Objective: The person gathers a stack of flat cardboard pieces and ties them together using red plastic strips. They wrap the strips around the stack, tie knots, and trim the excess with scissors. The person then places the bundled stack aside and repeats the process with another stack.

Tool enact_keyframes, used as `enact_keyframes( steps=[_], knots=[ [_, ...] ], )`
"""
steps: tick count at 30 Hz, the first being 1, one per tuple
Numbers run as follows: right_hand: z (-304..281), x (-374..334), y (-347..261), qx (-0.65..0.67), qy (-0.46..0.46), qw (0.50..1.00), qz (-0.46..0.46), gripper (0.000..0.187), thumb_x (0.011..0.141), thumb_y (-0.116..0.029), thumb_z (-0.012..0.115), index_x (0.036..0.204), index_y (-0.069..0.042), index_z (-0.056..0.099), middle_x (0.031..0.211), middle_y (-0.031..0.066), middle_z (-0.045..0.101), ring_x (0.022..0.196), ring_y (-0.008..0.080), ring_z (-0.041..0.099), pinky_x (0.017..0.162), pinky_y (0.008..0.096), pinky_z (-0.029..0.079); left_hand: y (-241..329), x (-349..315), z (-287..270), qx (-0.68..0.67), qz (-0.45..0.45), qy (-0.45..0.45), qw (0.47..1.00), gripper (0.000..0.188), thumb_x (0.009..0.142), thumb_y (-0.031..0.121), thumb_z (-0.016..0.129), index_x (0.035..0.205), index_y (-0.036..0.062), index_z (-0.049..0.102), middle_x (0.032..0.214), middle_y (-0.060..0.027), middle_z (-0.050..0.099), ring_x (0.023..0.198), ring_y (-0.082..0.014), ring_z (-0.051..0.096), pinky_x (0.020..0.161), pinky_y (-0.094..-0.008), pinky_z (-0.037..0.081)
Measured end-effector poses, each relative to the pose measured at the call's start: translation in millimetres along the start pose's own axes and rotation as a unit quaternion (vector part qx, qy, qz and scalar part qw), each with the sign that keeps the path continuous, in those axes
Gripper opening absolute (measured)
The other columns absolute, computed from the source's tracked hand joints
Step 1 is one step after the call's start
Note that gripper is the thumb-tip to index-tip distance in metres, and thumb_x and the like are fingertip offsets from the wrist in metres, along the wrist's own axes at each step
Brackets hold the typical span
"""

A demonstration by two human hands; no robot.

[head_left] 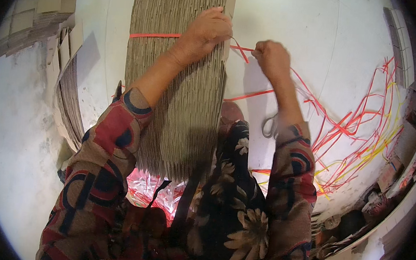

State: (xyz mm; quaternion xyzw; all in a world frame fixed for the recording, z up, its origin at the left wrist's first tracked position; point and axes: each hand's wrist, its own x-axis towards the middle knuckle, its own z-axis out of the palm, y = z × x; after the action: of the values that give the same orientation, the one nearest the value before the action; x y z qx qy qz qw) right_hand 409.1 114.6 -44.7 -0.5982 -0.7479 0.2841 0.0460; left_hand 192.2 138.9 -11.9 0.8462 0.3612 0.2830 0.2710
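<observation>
A long stack of brown corrugated cardboard pieces runs away from my lap, edges up. A red plastic strap crosses it near the far part. My left hand is closed at the stack's right edge, pinching one part of the strap. To the right of the stack my right hand is closed on the strap's other end. Between the hands, the strap's ends cross, with a short loose tail hanging. Grey-handled scissors lie on the floor by my right forearm, partly hidden by the sleeve.
Many loose red and yellow straps spread over the pale floor at the right. Cardboard stacks stand at the far left, and a leaning bundle is nearer. Piled cardboard and dark items line the right side.
</observation>
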Motion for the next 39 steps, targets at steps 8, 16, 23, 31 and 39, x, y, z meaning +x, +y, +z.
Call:
enact_keyframes(
  steps=[8,16,23,31,39],
  knots=[
    [-119.8,10.0,-78.7,-0.09,0.165,0.915,-0.358,0.015,0.073,-0.014,0.065,0.078,-0.003,0.058,0.078,0.0111,0.059,0.073,0.0268,0.059,0.057,0.0354,0.047,18.3,14.2,-10.0,-0.103,-0.076,-0.017,0.992,0.006,0.076,0.008,0.062,0.081,0.0045,0.062,0.09,-0.0024,0.062,0.094,-0.0187,0.058,0.102,-0.0391,0.031],
    [-84.7,10.1,-55.4,0.088,0.511,0.854,-0.041,0.012,0.079,-0.012,0.058,0.088,-0.005,0.062,0.082,0.0101,0.063,0.071,0.0199,0.061,0.06,0.0314,0.049,19.2,4.5,-14.6,-0.133,-0.111,0.04,0.984,0.008,0.079,0.007,0.062,0.08,-0.0001,0.063,0.084,-0.0055,0.065,0.082,-0.0162,0.061,0.08,-0.0283,0.046],
    [-15.4,-40.6,-98.5,0.844,-0.06,0.512,0.144,0.021,0.087,-0.01,0.053,0.106,0.001,0.053,0.079,0.0089,0.06,0.053,0.0141,0.055,0.045,0.0246,0.044,58.5,-4.1,-13.4,-0.175,-0.255,0.187,0.932,0.012,0.079,0.004,0.063,0.089,-0.0008,0.067,0.08,-0.0042,0.066,0.068,-0.009,0.059,0.062,-0.02,0.048],
    [7.1,-31.3,-109.1,0.965,-0.005,0.249,0.087,0.028,0.091,-0.006,0.043,0.118,-0.002,0.047,0.079,0.005,0.055,0.056,0.0111,0.049,0.05,0.0253,0.039,65.9,10.5,-29.4,-0.287,-0.488,0.19,0.802,0.011,0.077,0.006,0.064,0.081,-0.0043,0.065,0.064,-0.0067,0.062,0.051,-0.007,0.054,0.042,-0.0188,0.043],
    [-27.2,-31.3,-93.9,0.605,-0.023,0.789,0.103,0.02,0.088,-0.01,0.052,0.102,-0.001,0.062,0.067,0.0011,0.056,0.045,0.0064,0.047,0.04,0.0187,0.036,39.0,13.7,-48.0,-0.35,-0.46,-0.049,0.814,0.012,0.08,0.009,0.061,0.076,-0.0024,0.063,0.061,-0.0062,0.06,0.047,-0.0075,0.054,0.038,-0.0183,0.042]
  ],
)
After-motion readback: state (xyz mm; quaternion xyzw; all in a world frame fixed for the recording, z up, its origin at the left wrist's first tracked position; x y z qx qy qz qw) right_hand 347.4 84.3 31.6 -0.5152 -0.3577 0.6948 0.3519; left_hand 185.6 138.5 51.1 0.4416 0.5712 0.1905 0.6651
